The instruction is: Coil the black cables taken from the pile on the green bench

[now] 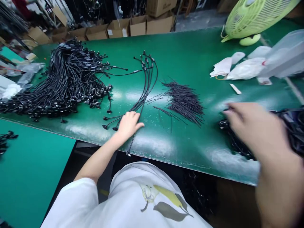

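Note:
My left hand [129, 124] lies on a small bundle of black cables [147, 79] on the green table, its thumb stretched out to the side; the fingertips are partly hidden. Black connectors show at the bundle's near left end, and one cable runs down to the table's front edge. Over at the right, my right hand [257, 128] is smeared by motion above a heap of black cables [239, 144]. Its fingers look bent, but whether they hold anything is unclear. Between the hands lies a pile of thin, dark ties or wires [184, 101].
A large heap of black cables with connectors [68, 72] covers the table's left side. At the back right stands a yellow-green fan [256, 19], with white crumpled plastic bags [249, 68] before it. Cardboard boxes [118, 28] line the far edge.

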Demonstrator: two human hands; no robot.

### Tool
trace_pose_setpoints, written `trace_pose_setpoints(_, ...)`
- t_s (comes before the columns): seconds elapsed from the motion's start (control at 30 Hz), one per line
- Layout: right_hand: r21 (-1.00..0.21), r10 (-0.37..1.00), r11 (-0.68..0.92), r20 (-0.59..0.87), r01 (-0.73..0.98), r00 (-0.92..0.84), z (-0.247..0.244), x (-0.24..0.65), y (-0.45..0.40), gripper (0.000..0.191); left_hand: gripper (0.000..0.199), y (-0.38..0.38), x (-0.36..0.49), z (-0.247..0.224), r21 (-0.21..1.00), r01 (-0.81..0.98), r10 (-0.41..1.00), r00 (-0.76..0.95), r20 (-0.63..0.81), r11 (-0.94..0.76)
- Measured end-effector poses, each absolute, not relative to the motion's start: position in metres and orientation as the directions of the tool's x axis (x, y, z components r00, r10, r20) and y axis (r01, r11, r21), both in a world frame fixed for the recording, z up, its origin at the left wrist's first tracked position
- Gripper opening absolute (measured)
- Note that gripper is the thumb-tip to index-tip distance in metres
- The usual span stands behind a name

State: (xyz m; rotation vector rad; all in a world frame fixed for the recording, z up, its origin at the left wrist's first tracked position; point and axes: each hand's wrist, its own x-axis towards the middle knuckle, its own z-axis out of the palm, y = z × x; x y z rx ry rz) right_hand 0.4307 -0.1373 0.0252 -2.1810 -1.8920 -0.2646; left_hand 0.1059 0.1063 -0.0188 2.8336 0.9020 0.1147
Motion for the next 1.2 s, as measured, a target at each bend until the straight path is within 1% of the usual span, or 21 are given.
trace_pose_setpoints(0.03, -0.078, 0.911, -0.223, 0.339, 0.972, 0.236, 0.027, 0.409, -0.117, 0.035, 0.049, 0.1, 0.111, -0.021, 0.187, 0.548, 0.554, 0.832, -0.023, -0.815)
trace_pose_setpoints(0.07, -0.108, 0.942, -0.173, 0.272, 0.979, 0.196, 0.028, 0.387, -0.096, 0.034, 0.052, 0.094, 0.113, -0.024, 0.209, 0.543, 0.545, 0.837, -0.054, -0.813)
trace_pose_setpoints(0.13, -0.114, 0.979, -0.028, 0.196, 0.993, 0.05, 0.023, 0.345, -0.058, 0.032, 0.062, 0.083, 0.105, -0.028, 0.296, 0.562, 0.568, 0.82, -0.075, -0.772)
trace_pose_setpoints(0.2, -0.078, 0.983, 0.11, 0.153, 0.991, -0.097, 0.011, 0.307, -0.025, 0.036, 0.069, 0.072, 0.084, -0.03, 0.391, 0.585, 0.607, 0.79, -0.08, -0.71)
trace_pose_setpoints(0.23, -0.05, 0.973, 0.196, 0.134, 0.979, -0.187, 0.003, 0.291, -0.01, 0.039, 0.07, 0.064, 0.071, -0.031, 0.42, 0.592, 0.622, 0.779, -0.08, -0.688)
trace_pose_setpoints(0.3, -0.01, 0.935, 0.347, 0.081, 0.938, -0.345, -0.014, 0.264, 0.017, 0.041, 0.073, 0.047, 0.046, -0.034, 0.415, 0.624, 0.659, 0.748, -0.074, -0.662)
trace_pose_setpoints(0.37, 0.001, 0.902, 0.43, 0.044, 0.903, -0.429, -0.028, 0.246, 0.041, 0.034, 0.065, 0.03, 0.025, -0.036, 0.394, 0.675, 0.704, 0.705, -0.092, -0.624)
trace_pose_setpoints(0.43, -0.002, 0.886, 0.463, 0.047, 0.886, -0.462, -0.036, 0.235, 0.058, 0.028, 0.049, 0.022, 0.011, -0.037, 0.476, 0.68, 0.728, 0.676, -0.115, -0.557)
trace_pose_setpoints(0.5, -0.009, 0.871, 0.489, 0.07, 0.872, -0.487, -0.039, 0.23, 0.071, 0.025, 0.037, 0.026, 0.001, -0.032, 0.675, 0.616, 0.728, 0.664, -0.169, -0.405)
trace_pose_setpoints(0.57, -0.013, 0.866, 0.495, 0.094, 0.869, -0.492, -0.034, 0.232, 0.083, 0.023, 0.027, 0.037, -0.008, -0.022, 0.876, 0.471, 0.711, 0.652, -0.264, -0.106)
trace_pose_setpoints(0.6, -0.013, 0.876, 0.475, 0.108, 0.88, -0.471, -0.027, 0.237, 0.09, 0.023, 0.024, 0.043, -0.014, -0.015, 0.925, 0.373, 0.692, 0.648, -0.317, 0.074)
trace_pose_setpoints(0.67, -0.01, 0.918, 0.372, 0.151, 0.928, -0.367, -0.006, 0.257, 0.108, 0.024, 0.023, 0.052, -0.028, -0.002, 0.917, 0.18, 0.649, 0.658, -0.382, 0.356)
trace_pose_setpoints(0.73, -0.013, 0.956, 0.197, 0.226, 0.98, -0.189, 0.028, 0.286, 0.129, 0.028, 0.024, 0.055, -0.042, 0.008, 0.885, 0.036, 0.642, 0.675, -0.364, 0.464)
trace_pose_setpoints(0.8, -0.039, 0.949, 0.017, 0.315, 0.999, -0.004, 0.069, 0.32, 0.146, 0.036, 0.027, 0.056, -0.055, 0.015, 0.882, -0.081, 0.687, 0.661, -0.301, 0.465)
trace_pose_setpoints(0.87, -0.099, 0.861, -0.134, 0.48, 0.986, 0.165, 0.109, 0.35, 0.15, 0.043, 0.029, 0.058, -0.064, 0.018, 0.878, -0.235, 0.778, 0.591, -0.211, 0.417)
trace_pose_setpoints(0.93, -0.028, 0.831, -0.238, 0.512, 0.971, 0.218, 0.137, 0.367, 0.141, 0.061, 0.034, 0.064, -0.069, 0.02, 0.865, -0.379, 0.871, 0.475, -0.123, 0.329)
trace_pose_setpoints(1.0, 0.13, 0.886, -0.31, 0.398, 0.942, 0.237, 0.146, 0.365, 0.122, 0.072, 0.035, 0.071, -0.069, 0.022, 0.883, -0.417, 0.934, 0.352, -0.06, 0.214)
trace_pose_setpoints(1.07, 0.218, 0.945, -0.263, 0.252, 0.94, 0.206, 0.135, 0.345, 0.093, 0.058, 0.035, 0.078, -0.064, 0.022, 0.938, -0.322, 0.959, 0.281, -0.033, 0.127)
trace_pose_setpoints(1.13, 0.249, 0.989, -0.126, 0.108, 0.96, 0.102, 0.112, 0.312, 0.056, 0.033, 0.037, 0.084, -0.053, 0.019, 0.968, -0.219, 0.95, 0.308, -0.053, 0.125)
trace_pose_setpoints(1.17, 0.297, 0.998, -0.037, -0.029, 0.954, 0.048, 0.1, 0.294, 0.036, 0.025, 0.037, 0.086, -0.044, 0.017, 0.968, -0.212, 0.937, 0.345, -0.059, 0.138)
trace_pose_setpoints(1.2, 0.273, 0.984, 0.108, -0.164, 0.956, -0.064, 0.09, 0.276, 0.016, 0.023, 0.036, 0.087, -0.035, 0.015, 0.961, -0.226, 0.917, 0.393, -0.061, 0.161)
